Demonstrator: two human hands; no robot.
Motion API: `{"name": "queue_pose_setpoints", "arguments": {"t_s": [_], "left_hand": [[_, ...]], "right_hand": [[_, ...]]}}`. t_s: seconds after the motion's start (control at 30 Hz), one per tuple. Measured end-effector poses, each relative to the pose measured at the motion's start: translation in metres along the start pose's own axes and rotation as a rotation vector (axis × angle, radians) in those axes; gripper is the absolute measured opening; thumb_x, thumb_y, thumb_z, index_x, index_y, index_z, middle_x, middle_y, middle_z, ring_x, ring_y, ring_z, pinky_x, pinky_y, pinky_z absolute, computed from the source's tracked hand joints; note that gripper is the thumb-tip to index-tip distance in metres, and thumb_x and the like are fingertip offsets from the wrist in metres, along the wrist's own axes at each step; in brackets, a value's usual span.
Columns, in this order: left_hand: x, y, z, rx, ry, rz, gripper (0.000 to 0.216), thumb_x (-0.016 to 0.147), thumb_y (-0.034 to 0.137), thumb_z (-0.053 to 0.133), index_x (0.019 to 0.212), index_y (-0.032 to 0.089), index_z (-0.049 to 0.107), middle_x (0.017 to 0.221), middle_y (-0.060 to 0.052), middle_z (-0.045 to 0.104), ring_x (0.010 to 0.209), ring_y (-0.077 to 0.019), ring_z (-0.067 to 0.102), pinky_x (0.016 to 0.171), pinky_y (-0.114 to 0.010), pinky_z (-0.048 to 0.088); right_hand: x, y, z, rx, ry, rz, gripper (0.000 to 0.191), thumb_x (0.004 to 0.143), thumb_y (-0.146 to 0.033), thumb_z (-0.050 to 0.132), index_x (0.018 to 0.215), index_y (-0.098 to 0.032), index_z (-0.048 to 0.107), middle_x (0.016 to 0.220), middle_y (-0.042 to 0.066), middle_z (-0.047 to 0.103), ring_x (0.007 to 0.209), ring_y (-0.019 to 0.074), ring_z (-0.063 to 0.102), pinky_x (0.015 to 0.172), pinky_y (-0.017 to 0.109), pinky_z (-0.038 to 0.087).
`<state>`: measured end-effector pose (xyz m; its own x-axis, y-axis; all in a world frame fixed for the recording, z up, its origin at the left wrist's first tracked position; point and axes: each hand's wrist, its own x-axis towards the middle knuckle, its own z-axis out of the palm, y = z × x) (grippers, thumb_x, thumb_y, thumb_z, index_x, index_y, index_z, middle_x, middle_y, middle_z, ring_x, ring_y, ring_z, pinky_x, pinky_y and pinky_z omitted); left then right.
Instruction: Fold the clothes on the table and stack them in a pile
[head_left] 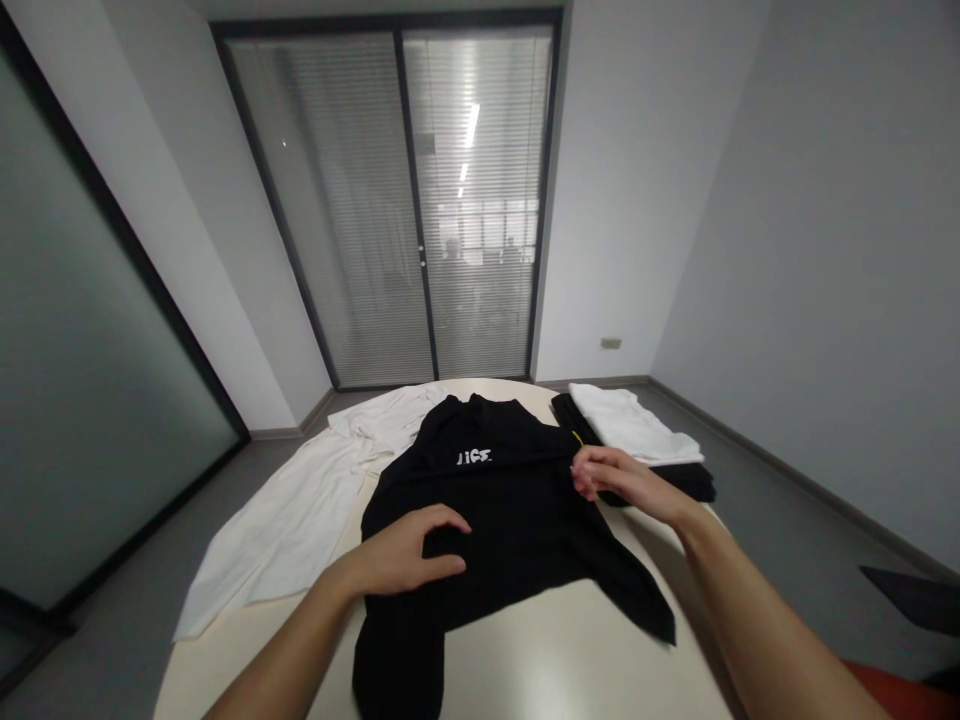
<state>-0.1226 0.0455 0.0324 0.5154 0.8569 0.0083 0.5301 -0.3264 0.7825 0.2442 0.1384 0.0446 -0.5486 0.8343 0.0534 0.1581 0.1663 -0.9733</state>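
Note:
A black long-sleeved top with white lettering lies spread on the table, a horizontal fold crossing it just below the letters. Its two sleeves point toward me, one at each side. My left hand is over the left part of the top, thumb and fingers apart with nothing between them. At the right edge of the fabric, my right hand has its fingers pinched together on the top. A small yellow strip shows just beyond those fingers; what it belongs to is unclear.
The pale rounded table carries a loose white garment along its left side. At the right sit a folded white garment and folded black cloth under it. Beyond stand glass doors with blinds. Something red shows at lower right.

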Motion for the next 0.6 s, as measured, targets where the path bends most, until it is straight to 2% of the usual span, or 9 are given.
{"name": "queue_pose_setpoints", "arguments": {"t_s": [0.1, 0.2, 0.27, 0.33, 0.43, 0.5, 0.6], "left_hand": [[0.001, -0.01, 0.014, 0.263, -0.009, -0.005, 0.063, 0.083, 0.047, 0.071, 0.141, 0.03, 0.054, 0.156, -0.009, 0.042, 0.143, -0.0305, 0.038, 0.118, -0.049, 0.031], [0.004, -0.03, 0.018, 0.437, -0.003, -0.043, 0.063, 0.091, 0.047, 0.062, 0.149, 0.032, 0.044, 0.162, -0.007, 0.031, 0.15, -0.0329, 0.023, 0.12, -0.057, 0.021], [0.008, -0.043, 0.013, 0.506, 0.066, -0.04, 0.053, 0.095, 0.043, 0.056, 0.146, 0.031, 0.048, 0.159, -0.007, 0.037, 0.149, -0.0319, 0.027, 0.119, -0.057, 0.022], [0.011, -0.048, 0.007, 0.555, 0.187, -0.009, 0.044, 0.095, 0.035, 0.057, 0.138, 0.029, 0.056, 0.152, -0.008, 0.048, 0.143, -0.0307, 0.038, 0.117, -0.053, 0.029], [0.013, -0.036, 0.0, 0.57, 0.313, 0.074, 0.03, 0.093, 0.022, 0.055, 0.119, 0.025, 0.067, 0.131, -0.008, 0.062, 0.122, -0.0264, 0.057, 0.105, -0.043, 0.043], [0.011, -0.018, 0.001, 0.517, 0.307, 0.135, 0.027, 0.094, 0.017, 0.049, 0.111, 0.024, 0.068, 0.115, -0.007, 0.067, 0.106, -0.0213, 0.063, 0.095, -0.035, 0.048], [0.008, 0.006, 0.011, 0.449, 0.17, 0.217, 0.022, 0.095, 0.022, 0.052, 0.11, 0.025, 0.068, 0.106, -0.004, 0.07, 0.096, -0.0181, 0.065, 0.087, -0.03, 0.048]], "right_hand": [[0.006, 0.01, 0.007, -0.292, -0.042, 0.007, 0.035, 0.08, -0.048, 0.07, 0.098, -0.018, 0.069, 0.091, 0.005, 0.068, 0.08, 0.0181, 0.06, 0.076, 0.032, 0.05], [0.013, 0.027, 0.011, -0.514, 0.009, -0.051, 0.031, 0.076, -0.031, 0.073, 0.105, -0.02, 0.071, 0.101, 0.006, 0.069, 0.089, 0.0206, 0.061, 0.083, 0.035, 0.051], [0.016, 0.035, 0.013, -0.62, 0.054, -0.103, 0.034, 0.075, -0.016, 0.066, 0.108, -0.021, 0.071, 0.107, 0.007, 0.067, 0.093, 0.0213, 0.062, 0.089, 0.037, 0.05], [0.019, 0.039, 0.015, -0.694, 0.073, -0.153, 0.043, 0.073, -0.005, 0.056, 0.109, -0.021, 0.071, 0.113, 0.008, 0.065, 0.099, 0.0213, 0.063, 0.095, 0.038, 0.048], [0.021, 0.039, 0.017, -0.768, 0.111, -0.208, 0.049, 0.073, 0.002, 0.045, 0.108, -0.021, 0.071, 0.116, 0.008, 0.064, 0.106, 0.0212, 0.062, 0.1, 0.037, 0.046], [0.021, 0.036, 0.017, -0.827, 0.16, -0.223, 0.049, 0.074, 0.003, 0.042, 0.104, -0.021, 0.072, 0.115, 0.008, 0.064, 0.107, 0.021, 0.062, 0.1, 0.036, 0.046], [0.02, 0.028, 0.018, -0.944, 0.257, -0.21, 0.041, 0.077, 0.0, 0.045, 0.095, -0.022, 0.073, 0.111, 0.008, 0.065, 0.108, 0.0232, 0.06, 0.097, 0.037, 0.046]]}}
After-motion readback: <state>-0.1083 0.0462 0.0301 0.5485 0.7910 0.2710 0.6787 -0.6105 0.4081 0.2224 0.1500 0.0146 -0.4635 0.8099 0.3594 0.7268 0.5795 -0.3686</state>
